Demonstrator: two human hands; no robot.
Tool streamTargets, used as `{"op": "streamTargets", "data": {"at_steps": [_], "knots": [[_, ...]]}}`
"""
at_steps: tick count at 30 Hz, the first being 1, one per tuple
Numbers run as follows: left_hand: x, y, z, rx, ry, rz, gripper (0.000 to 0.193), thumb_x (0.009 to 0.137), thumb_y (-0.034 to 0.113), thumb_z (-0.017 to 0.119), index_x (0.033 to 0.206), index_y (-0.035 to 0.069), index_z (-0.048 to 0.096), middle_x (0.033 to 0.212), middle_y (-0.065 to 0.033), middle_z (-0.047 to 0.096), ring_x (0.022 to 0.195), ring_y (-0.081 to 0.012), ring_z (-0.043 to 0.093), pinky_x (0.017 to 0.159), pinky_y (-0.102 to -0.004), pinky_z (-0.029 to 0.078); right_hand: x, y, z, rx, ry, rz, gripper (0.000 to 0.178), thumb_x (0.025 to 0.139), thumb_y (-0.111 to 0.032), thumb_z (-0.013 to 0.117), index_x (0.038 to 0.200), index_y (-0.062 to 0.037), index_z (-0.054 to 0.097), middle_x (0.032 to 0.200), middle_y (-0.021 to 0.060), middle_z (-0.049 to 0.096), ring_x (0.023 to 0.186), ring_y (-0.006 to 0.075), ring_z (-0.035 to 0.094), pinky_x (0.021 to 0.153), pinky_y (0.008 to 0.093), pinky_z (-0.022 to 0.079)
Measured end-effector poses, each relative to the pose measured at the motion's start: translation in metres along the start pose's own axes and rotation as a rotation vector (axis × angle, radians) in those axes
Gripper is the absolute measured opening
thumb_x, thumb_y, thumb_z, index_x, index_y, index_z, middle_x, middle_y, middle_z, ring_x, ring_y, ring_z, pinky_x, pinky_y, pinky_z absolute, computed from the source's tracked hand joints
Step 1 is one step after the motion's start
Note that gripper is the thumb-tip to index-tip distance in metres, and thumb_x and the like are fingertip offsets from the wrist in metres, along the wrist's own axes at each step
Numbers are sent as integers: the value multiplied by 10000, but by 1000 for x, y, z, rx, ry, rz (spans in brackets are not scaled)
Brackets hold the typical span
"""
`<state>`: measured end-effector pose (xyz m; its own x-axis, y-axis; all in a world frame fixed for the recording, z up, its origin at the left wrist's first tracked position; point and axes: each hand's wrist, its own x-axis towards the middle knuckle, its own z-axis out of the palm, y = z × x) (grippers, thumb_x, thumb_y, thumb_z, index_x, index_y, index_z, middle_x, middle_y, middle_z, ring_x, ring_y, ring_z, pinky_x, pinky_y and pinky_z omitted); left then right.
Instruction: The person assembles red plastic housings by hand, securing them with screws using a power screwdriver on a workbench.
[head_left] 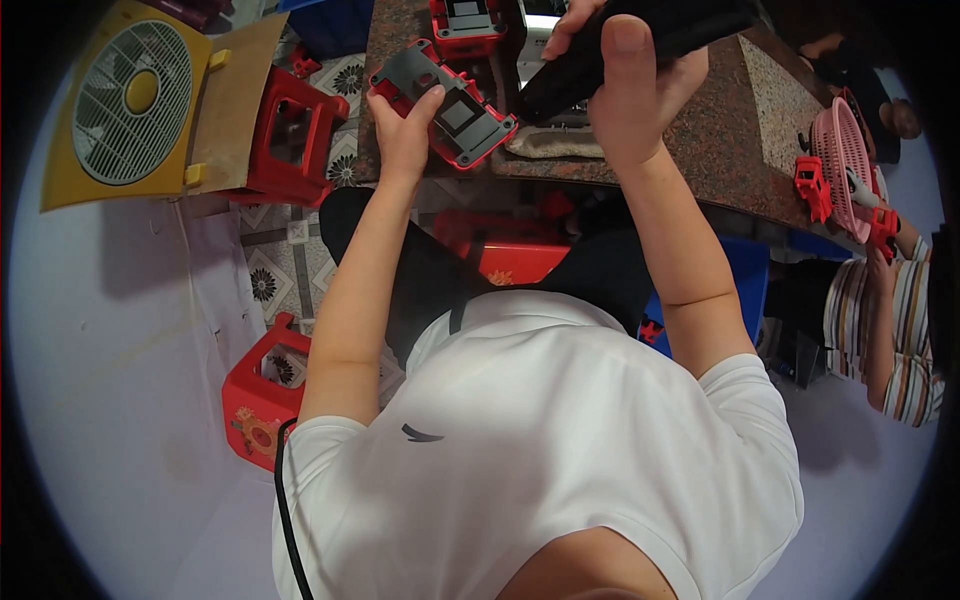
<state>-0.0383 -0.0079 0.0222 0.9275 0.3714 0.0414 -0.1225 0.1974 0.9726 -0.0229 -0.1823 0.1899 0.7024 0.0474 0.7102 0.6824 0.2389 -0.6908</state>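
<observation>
Right hand, top centre: the right hand is wrapped round a bulky black tool, thumb raised along its near side; part of the grip is hidden from me.
Black tool: slants down to the left, its narrow end close by the casing's right corner; I can't tell whether they touch.
Left hand, upper left of centre: the left hand pinches a red-and-grey casing, thumb across the grey face, fingers along the red edge.
Casing in hand: tilted over the near edge of the speckled counter, grey plate already sitting inside the red frame.
How far along: midway through handling this piece, I'd judge; whether the plate is fastened, I can't tell from here.
Second casing, top edge: another red-and-grey casing rests on the counter, free of both hands; it looks similarly put together, but whether it's finished or waiting isn't clear.
Far right: a co-worker's hand by a red part, beside the pink basket.
</observation>
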Motion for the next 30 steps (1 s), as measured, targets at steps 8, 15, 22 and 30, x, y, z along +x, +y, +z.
{"op": "streamTargets", "data": {"at_steps": [8,15,22,30], "knots": [[-6,10,4,18,17,-6,538,806,197,730,1205,16,419,1172,-111,533,1096,-189,526,983,-323,392,-3,10,7,-131,72,55,371,894,-343,684,942,-30,491,701,63,607,523,102,557,462,233,460],[-2,1,2,4,-4,-16,593,795,186,740,1236,23,378,1188,-126,533,1085,-205,547,950,-335,434,1,15,16,-165,-94,-188,238,891,-170,688,946,-36,499,684,37,571,540,96,528,485,241,423],[-5,7,4,60,14,-3,568,815,210,722,1230,9,391,1179,-129,533,1087,-198,541,956,-332,427,4,14,2,-32,-168,-1,301,882,-224,706,1003,-37,503,715,33,584,576,107,559,513,248,457],[-1,6,2,54,-26,-20,568,827,239,715,1237,14,394,1198,-126,519,1139,-201,507,1000,-337,381,10,23,-61,-239,21,-172,391,912,-350,651,1060,-30,482,766,73,607,583,125,570,530,251,480]]}}
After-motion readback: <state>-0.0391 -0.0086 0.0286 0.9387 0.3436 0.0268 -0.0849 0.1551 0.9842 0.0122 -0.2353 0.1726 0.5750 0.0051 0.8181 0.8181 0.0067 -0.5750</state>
